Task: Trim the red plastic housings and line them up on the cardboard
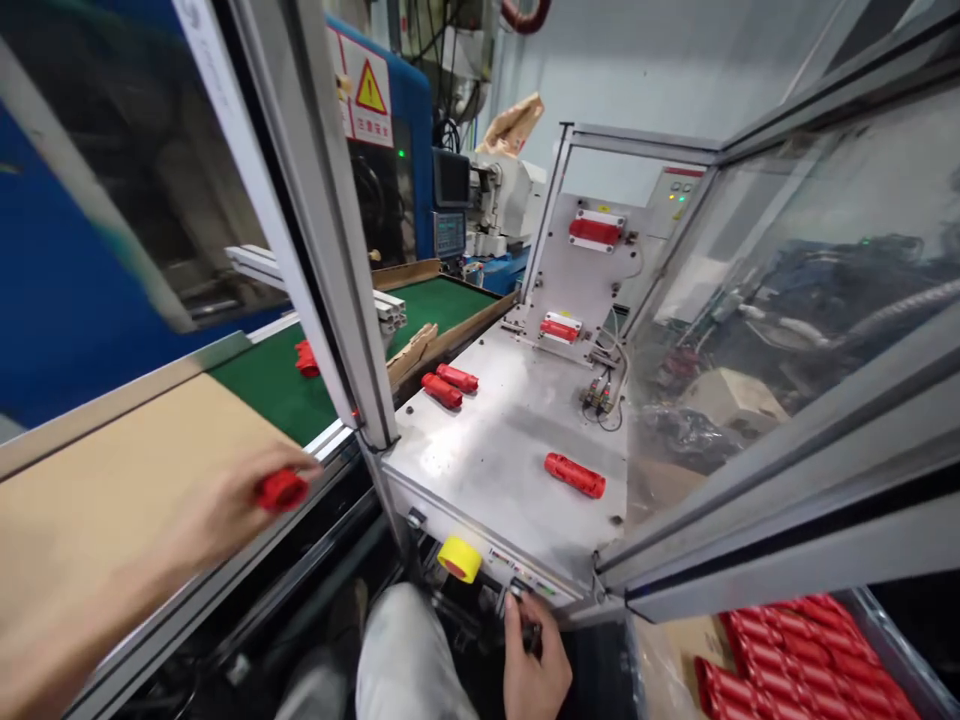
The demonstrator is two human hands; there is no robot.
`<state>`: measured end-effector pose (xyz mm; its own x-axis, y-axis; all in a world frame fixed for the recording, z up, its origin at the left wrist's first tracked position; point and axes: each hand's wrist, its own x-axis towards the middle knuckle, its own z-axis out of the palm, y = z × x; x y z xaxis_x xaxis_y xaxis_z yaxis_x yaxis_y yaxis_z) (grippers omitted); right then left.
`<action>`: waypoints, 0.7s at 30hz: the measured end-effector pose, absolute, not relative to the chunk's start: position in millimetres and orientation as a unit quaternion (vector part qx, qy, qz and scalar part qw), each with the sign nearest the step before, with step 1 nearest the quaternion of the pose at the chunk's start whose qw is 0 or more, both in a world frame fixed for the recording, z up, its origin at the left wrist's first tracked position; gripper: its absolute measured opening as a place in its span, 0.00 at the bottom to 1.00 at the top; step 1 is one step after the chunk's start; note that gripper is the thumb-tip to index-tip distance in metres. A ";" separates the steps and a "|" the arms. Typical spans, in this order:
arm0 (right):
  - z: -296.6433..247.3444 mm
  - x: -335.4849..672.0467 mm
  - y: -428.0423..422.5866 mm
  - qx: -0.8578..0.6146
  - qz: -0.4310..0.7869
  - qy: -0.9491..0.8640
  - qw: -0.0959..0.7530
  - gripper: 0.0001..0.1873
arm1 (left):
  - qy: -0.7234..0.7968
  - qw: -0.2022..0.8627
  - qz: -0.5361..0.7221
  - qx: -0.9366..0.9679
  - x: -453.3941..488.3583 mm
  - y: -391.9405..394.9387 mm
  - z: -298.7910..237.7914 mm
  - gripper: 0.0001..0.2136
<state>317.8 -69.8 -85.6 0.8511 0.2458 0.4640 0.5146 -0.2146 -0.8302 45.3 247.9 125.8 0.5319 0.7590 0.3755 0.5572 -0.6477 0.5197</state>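
My left hand [251, 490], slightly blurred, is closed around a red tubular plastic part [282, 490] above the edge of the tan board beside the conveyor. My right hand [534, 650] is low at the front panel of the machine table, its thumb and finger pinched at a small black switch knob [519, 588]. Left of that knob sits a yellow emergency-stop button housing [459, 558]. One red tubular part [574, 475] lies on the white tabletop [480, 470] near its right front. Two more red parts [442, 390] lie side by side at the tabletop's left edge.
Red pieces sit in two fixtures [596, 231] on the upright plate. A green conveyor belt [442, 305] runs at left, with a red part [306, 358] on it. Aluminium posts [319, 220] frame the station. A crate of several red parts [810, 660] stands at lower right.
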 end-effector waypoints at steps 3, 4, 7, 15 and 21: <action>-91.8 327.4 -77.7 -0.762 -0.134 -0.319 0.547 0.17 | 0.332 0.256 0.243 0.875 67.1 180.6 72.8 0.09; -93.1 330.1 -80.4 -0.760 -0.139 -0.338 0.538 0.15 | 0.327 0.272 0.244 0.871 78.1 165.5 54.6 0.10; -93.7 336.5 -85.5 -0.751 -0.165 -0.382 0.514 0.12 | 0.328 0.298 0.273 0.854 111.4 149.2 7.5 0.12; -92.0 348.5 -74.5 -0.726 -0.297 -0.386 0.485 0.08 | 0.262 0.327 0.305 0.856 133.4 196.7 -23.0 0.06; -98.3 346.5 -76.2 -0.761 -0.263 -0.360 0.471 0.05 | 0.282 0.337 0.282 0.853 136.5 207.6 -28.7 0.09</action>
<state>346.5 -76.2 -98.3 0.6022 0.3001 0.7397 0.7959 -0.2975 -0.5273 136.5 207.6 -28.7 0.6825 0.6704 0.2911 0.2906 -0.6144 0.7336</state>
